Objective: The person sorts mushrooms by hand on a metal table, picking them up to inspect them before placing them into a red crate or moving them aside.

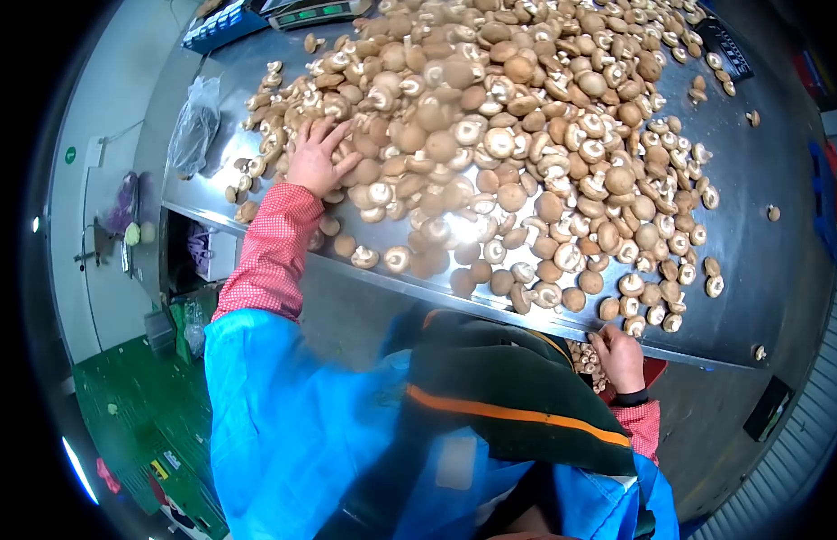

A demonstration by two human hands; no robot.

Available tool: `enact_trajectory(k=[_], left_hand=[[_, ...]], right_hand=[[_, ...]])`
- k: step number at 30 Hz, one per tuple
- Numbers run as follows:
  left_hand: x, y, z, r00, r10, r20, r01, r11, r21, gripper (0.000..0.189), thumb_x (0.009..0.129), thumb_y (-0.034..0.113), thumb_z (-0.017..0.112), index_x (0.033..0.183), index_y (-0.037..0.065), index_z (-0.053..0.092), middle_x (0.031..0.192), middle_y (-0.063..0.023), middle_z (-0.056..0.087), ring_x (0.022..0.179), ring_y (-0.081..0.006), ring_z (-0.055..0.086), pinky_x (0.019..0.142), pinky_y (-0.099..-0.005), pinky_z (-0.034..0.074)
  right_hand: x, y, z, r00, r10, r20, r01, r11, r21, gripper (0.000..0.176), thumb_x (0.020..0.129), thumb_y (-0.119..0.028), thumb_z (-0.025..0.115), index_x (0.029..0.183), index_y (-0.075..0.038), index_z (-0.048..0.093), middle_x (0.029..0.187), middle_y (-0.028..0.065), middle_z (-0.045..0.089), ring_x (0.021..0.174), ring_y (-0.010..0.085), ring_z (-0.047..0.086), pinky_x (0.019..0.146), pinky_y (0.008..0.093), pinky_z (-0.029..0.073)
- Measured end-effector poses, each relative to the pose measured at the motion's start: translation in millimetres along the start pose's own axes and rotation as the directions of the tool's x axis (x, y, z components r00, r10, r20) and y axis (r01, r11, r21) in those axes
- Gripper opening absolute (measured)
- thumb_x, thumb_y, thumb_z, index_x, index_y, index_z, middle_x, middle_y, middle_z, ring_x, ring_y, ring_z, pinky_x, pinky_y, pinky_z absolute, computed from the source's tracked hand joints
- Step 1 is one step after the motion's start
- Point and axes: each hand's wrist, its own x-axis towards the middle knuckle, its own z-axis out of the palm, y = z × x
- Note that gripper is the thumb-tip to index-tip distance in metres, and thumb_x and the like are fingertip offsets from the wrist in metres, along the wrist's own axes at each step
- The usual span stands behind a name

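A large heap of brown-capped shiitake mushrooms [544,135] with pale stems is spread across a metal table [742,198]. My left hand [319,160] rests on the left side of the heap, fingers apart, its fingertips touching mushrooms. Down at the table's near edge, my right hand [622,360] has its fingers curled together; whatever they may hold is hidden. Just below it, a red container [653,370] holds small pale pieces [587,360] that look like mushroom stems, partly covered by my clothing and hand.
At the table's left lies a clear plastic bag [195,126]. A scale with a green display [318,13] and a blue crate [222,27] stand at the back left. A black tray [724,48] is at the far right. Several stray mushrooms lie near the right edge.
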Motion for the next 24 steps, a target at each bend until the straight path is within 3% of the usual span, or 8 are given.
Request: enact_trajectory(k=[5, 9, 11, 13, 15, 19, 22, 24], left_hand=[[-18, 8, -1, 0.976, -0.139, -0.165, 0.14, 0.99, -0.011, 0.07, 0.083, 0.052, 0.075, 0.144, 0.024, 0.056, 0.152, -0.0087, 0.049, 0.145, -0.0379, 0.036, 0.115, -0.0603, 0.03], [-38, 42, -2, 0.905, 0.056, -0.421, -0.127, 0.981, -0.143, 0.066, 0.08, 0.034, 0.079, 0.139, 0.013, 0.058, 0.142, -0.0122, 0.055, 0.137, -0.038, 0.044, 0.11, -0.0561, 0.035], [-49, 76, -7, 0.907, 0.179, -0.382, -0.273, 0.94, -0.207, 0.057, 0.083, 0.029, 0.075, 0.135, 0.01, 0.06, 0.138, -0.0151, 0.057, 0.136, -0.0367, 0.046, 0.114, -0.0548, 0.034], [-70, 110, -2, 0.928, 0.294, -0.228, -0.347, 0.904, -0.249, 0.055, 0.084, 0.035, 0.076, 0.133, 0.017, 0.061, 0.145, -0.0108, 0.052, 0.14, -0.0354, 0.042, 0.115, -0.0632, 0.028], [-85, 130, 1, 0.924, 0.346, -0.164, -0.378, 0.893, -0.246, 0.053, 0.084, 0.035, 0.076, 0.133, 0.021, 0.062, 0.148, -0.0082, 0.05, 0.142, -0.0344, 0.04, 0.116, -0.0646, 0.026], [-85, 113, 6, 0.971, 0.129, -0.2, -0.18, 0.948, -0.261, 0.048, 0.085, 0.032, 0.076, 0.13, 0.021, 0.063, 0.146, -0.0083, 0.052, 0.141, -0.0344, 0.04, 0.115, -0.0636, 0.027], [-89, 83, 2, 0.959, -0.087, -0.269, 0.005, 0.957, -0.29, 0.04, 0.088, 0.03, 0.072, 0.126, 0.018, 0.066, 0.139, -0.0083, 0.056, 0.138, -0.0362, 0.043, 0.113, -0.0635, 0.029], [-95, 73, 3, 0.919, -0.19, -0.345, 0.063, 0.936, -0.347, 0.034, 0.085, 0.019, 0.073, 0.118, 0.013, 0.068, 0.132, -0.0104, 0.059, 0.133, -0.036, 0.046, 0.11, -0.0522, 0.036]], right_hand=[[6, -10, -4, 0.997, -0.063, 0.045, 0.065, 0.997, -0.03, 0.024, 0.091, -0.027, 0.072, 0.085, -0.004, 0.065, 0.075, 0.0196, 0.067, 0.072, 0.0398, 0.067, 0.062, 0.0469, 0.051], [16, -35, -7, 0.988, -0.155, -0.014, 0.156, 0.985, 0.074, 0.019, 0.091, -0.022, 0.071, 0.088, -0.004, 0.067, 0.08, 0.0192, 0.068, 0.074, 0.0394, 0.067, 0.062, 0.0454, 0.052], [29, -63, -12, 0.984, -0.173, -0.042, 0.177, 0.967, 0.184, 0.016, 0.091, -0.018, 0.071, 0.093, -0.003, 0.068, 0.081, 0.0183, 0.067, 0.073, 0.0373, 0.067, 0.063, 0.0423, 0.051], [49, -92, -11, 0.966, -0.231, -0.117, 0.256, 0.919, 0.299, 0.017, 0.092, -0.017, 0.07, 0.094, 0.0, 0.067, 0.076, 0.0174, 0.065, 0.069, 0.0347, 0.065, 0.062, 0.0395, 0.05], [77, -125, -9, 0.93, -0.331, -0.16, 0.366, 0.875, 0.317, 0.017, 0.091, -0.019, 0.071, 0.1, -0.006, 0.069, 0.088, 0.0148, 0.07, 0.076, 0.0356, 0.069, 0.066, 0.0411, 0.054], [135, -184, 12, 0.868, -0.453, -0.203, 0.481, 0.868, 0.122, 0.033, 0.091, -0.026, 0.07, 0.117, -0.007, 0.063, 0.089, 0.0138, 0.07, 0.081, 0.0354, 0.069, 0.068, 0.0433, 0.055], [173, -227, 29, 0.854, -0.455, -0.252, 0.485, 0.872, 0.066, 0.049, 0.09, -0.033, 0.072, 0.126, -0.004, 0.056, 0.103, 0.0194, 0.067, 0.086, 0.0378, 0.069, 0.071, 0.0448, 0.056], [195, -233, 50, 0.841, -0.491, -0.228, 0.495, 0.868, -0.041, 0.056, 0.088, -0.036, 0.074, 0.128, -0.002, 0.055, 0.114, 0.0254, 0.061, 0.088, 0.0399, 0.069, 0.074, 0.0459, 0.056]])
